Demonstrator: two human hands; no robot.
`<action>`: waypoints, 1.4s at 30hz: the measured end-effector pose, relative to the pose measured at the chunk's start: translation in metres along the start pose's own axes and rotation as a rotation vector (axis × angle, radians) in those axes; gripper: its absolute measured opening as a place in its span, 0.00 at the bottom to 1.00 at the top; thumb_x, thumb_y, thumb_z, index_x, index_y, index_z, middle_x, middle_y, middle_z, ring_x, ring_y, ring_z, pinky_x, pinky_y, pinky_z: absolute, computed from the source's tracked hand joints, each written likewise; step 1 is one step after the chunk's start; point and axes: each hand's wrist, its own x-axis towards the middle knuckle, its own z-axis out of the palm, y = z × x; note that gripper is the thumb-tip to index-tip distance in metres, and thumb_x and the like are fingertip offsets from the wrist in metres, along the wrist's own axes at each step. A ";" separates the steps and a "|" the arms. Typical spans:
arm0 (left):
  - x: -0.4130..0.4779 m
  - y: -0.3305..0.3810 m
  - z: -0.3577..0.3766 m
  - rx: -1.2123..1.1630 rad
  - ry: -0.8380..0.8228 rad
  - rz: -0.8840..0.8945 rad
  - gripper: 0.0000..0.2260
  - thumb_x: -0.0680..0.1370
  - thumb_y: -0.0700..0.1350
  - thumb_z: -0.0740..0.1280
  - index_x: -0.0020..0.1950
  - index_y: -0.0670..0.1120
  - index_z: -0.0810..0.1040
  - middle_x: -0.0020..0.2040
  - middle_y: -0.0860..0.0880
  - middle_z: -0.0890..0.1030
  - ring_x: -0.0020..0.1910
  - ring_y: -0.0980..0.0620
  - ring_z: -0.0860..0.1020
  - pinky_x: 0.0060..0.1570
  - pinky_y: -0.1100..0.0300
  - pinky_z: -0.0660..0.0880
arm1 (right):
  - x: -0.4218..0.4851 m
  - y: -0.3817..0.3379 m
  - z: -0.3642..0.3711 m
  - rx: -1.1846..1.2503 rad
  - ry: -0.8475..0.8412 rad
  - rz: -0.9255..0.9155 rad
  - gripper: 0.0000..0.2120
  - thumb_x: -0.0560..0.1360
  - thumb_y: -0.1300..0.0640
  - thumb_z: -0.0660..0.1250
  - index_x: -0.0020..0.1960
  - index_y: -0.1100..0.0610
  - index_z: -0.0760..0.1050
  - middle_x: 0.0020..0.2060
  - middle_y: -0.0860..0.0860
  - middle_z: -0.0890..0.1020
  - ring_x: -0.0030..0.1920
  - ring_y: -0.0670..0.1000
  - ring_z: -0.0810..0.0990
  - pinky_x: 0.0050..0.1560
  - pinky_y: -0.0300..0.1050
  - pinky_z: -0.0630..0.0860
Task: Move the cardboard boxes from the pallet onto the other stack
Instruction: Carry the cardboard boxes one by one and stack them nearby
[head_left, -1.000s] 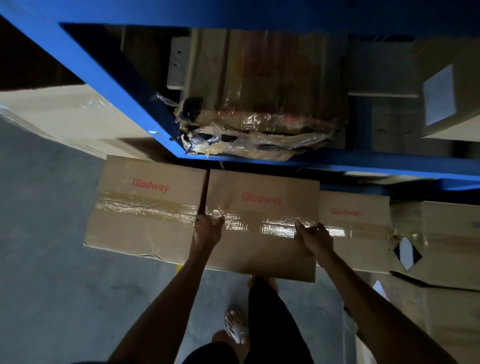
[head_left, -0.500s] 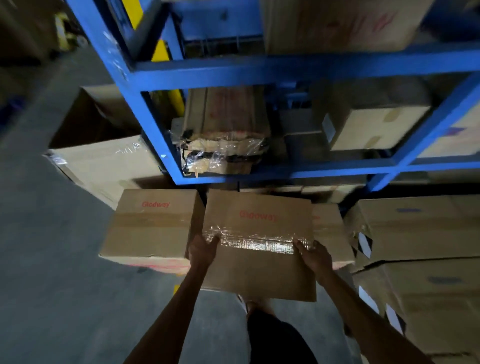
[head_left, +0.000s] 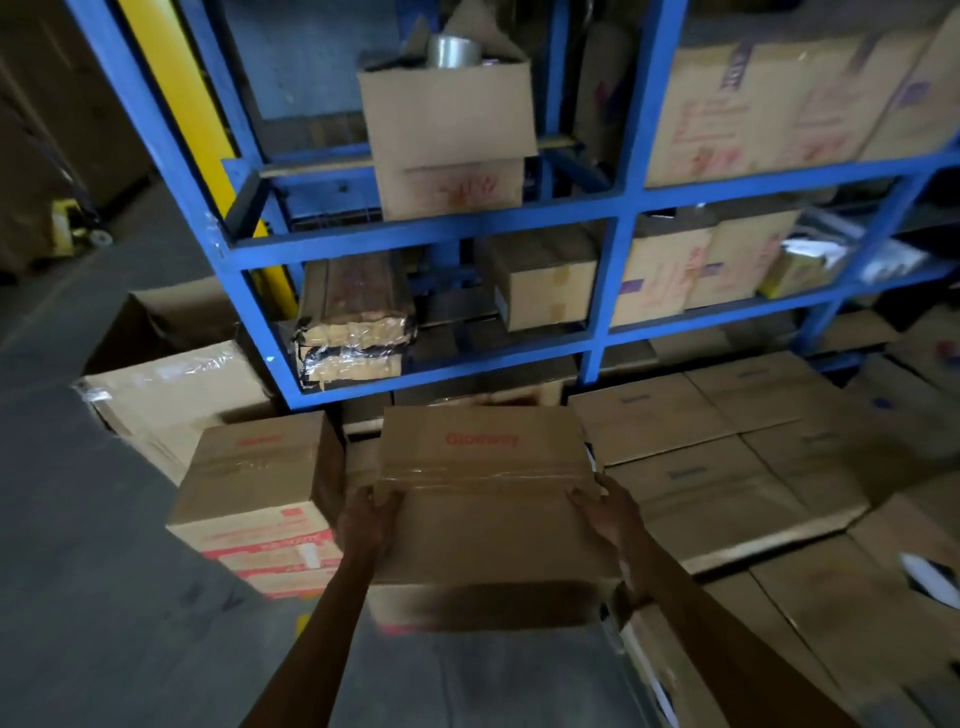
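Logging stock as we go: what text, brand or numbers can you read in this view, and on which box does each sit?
"Glodway", red, middle letters smeared: top of the held box, gripped by the left hand and right hand.
Red print on the left box, top and side: too blurred.
Red print on the shelf boxes: unreadable.
Blue marks on the right stack: unreadable.

Red lettering on top of the lifted cardboard box reads "Glodway", smeared but just legible. The neighbouring box to its left has a red word in the same spot, too blurred to make out, and unreadable red bands of print on its side. The shelf boxes show red markings and the stacked boxes on the right show small blue ones, none legible.
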 end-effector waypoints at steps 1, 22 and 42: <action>-0.019 0.005 0.006 0.001 0.006 0.016 0.19 0.77 0.52 0.68 0.61 0.39 0.79 0.58 0.37 0.80 0.57 0.37 0.78 0.54 0.50 0.72 | -0.009 0.010 -0.015 0.006 0.018 -0.002 0.30 0.73 0.42 0.72 0.70 0.52 0.71 0.65 0.55 0.77 0.63 0.59 0.76 0.62 0.50 0.73; -0.397 0.055 0.272 0.078 -0.151 0.045 0.19 0.77 0.53 0.68 0.57 0.37 0.82 0.54 0.35 0.82 0.55 0.36 0.79 0.53 0.51 0.73 | -0.147 0.300 -0.381 -0.040 0.104 -0.033 0.24 0.74 0.47 0.71 0.68 0.52 0.74 0.62 0.53 0.80 0.61 0.56 0.78 0.57 0.44 0.72; -0.434 0.145 0.517 0.058 -0.377 0.062 0.21 0.72 0.55 0.72 0.59 0.42 0.80 0.56 0.42 0.83 0.53 0.42 0.81 0.56 0.47 0.78 | 0.002 0.418 -0.575 -0.029 0.114 0.060 0.24 0.74 0.58 0.70 0.69 0.52 0.72 0.61 0.52 0.80 0.60 0.55 0.79 0.62 0.51 0.75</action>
